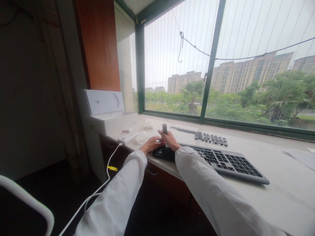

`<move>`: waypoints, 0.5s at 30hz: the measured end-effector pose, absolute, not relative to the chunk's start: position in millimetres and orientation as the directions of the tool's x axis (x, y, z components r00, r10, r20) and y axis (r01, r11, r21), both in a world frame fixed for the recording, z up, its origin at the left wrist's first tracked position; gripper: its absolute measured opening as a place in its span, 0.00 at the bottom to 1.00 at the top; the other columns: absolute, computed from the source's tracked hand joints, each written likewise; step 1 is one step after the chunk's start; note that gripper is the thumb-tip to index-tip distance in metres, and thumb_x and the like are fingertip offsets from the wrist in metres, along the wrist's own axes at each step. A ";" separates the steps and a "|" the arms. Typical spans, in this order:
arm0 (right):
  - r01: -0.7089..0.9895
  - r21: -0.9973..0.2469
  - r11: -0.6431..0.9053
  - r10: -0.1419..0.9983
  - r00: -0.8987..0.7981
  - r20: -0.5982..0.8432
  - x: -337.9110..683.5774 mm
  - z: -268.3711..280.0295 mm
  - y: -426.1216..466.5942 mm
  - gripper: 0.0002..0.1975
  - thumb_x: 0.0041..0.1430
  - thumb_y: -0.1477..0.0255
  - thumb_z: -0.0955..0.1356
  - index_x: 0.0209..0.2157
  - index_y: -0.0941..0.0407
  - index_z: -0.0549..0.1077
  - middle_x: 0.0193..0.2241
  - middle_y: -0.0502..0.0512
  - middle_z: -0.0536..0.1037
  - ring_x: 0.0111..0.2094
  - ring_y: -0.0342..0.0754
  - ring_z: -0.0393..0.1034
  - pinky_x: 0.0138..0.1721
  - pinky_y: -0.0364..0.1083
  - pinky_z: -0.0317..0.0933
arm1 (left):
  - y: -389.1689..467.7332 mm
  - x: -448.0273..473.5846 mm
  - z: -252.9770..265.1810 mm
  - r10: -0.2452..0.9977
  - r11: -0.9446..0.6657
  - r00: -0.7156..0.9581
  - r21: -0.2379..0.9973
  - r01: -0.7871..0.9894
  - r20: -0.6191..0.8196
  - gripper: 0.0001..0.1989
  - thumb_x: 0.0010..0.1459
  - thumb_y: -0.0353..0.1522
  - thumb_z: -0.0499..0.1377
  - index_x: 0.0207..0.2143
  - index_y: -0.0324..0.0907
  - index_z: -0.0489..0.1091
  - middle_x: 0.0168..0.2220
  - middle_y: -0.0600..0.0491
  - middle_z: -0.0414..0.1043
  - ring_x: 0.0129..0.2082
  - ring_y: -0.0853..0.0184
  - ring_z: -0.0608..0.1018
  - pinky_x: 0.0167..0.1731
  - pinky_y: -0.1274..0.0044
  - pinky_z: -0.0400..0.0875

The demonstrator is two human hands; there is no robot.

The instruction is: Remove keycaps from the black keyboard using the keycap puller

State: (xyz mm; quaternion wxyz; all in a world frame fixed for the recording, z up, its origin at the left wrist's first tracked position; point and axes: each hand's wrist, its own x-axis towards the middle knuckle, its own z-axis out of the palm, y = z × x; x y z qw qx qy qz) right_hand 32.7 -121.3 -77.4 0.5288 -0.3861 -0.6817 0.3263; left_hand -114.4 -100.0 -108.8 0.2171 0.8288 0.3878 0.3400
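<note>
A black keyboard (240, 164) lies along the desk's front edge, many of its key positions without caps. At its left end, my right hand (170, 139) is closed around a dark, short-handled tool (164, 127) whose top sticks up above the fist; its lower end is hidden. Close beside it, my left hand (154, 143) is over the keyboard's left end, thumb and fingers drawn together. Whatever those fingers hold is too small to make out. Behind the keyboard, loose black keycaps (212, 138) lie in rows, with a longer line of them running left.
An opened white box (115, 123) stands at the left by the window. Before it lie a white power strip (128, 139) with a cable, small metal items (125, 131) and crumpled whitish material (140, 137). Paper (301, 159) lies at the right. A white tubular rail (31, 200) is lower left.
</note>
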 end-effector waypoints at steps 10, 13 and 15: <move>0.355 -0.653 0.668 0.743 -0.269 0.613 31.0 -81.2 -128.0 0.23 0.55 0.54 0.65 0.18 0.57 0.67 0.17 0.49 0.66 0.22 0.42 0.57 0.26 0.42 0.50 | -92.0 -113.4 -116.3 0.818 -0.573 0.420 0.627 0.527 0.394 0.16 0.54 0.40 0.60 0.38 0.37 0.77 0.34 0.48 0.78 0.35 0.61 0.77 0.38 0.73 0.71; 0.370 -0.619 0.693 0.719 -0.287 0.633 30.9 -83.1 -127.7 0.22 0.56 0.55 0.65 0.19 0.58 0.70 0.17 0.49 0.68 0.22 0.43 0.59 0.26 0.42 0.51 | -89.7 -113.5 -118.0 0.825 -0.562 0.411 0.631 0.535 0.387 0.15 0.54 0.39 0.60 0.38 0.37 0.76 0.33 0.49 0.78 0.37 0.60 0.77 0.40 0.72 0.72; 0.388 -0.590 0.708 0.702 -0.304 0.643 31.0 -84.5 -127.2 0.22 0.57 0.56 0.64 0.19 0.58 0.71 0.17 0.49 0.68 0.22 0.43 0.59 0.26 0.42 0.51 | -89.6 -113.3 -118.2 0.827 -0.560 0.404 0.629 0.539 0.390 0.13 0.54 0.38 0.60 0.37 0.38 0.76 0.34 0.48 0.78 0.39 0.60 0.77 0.42 0.72 0.72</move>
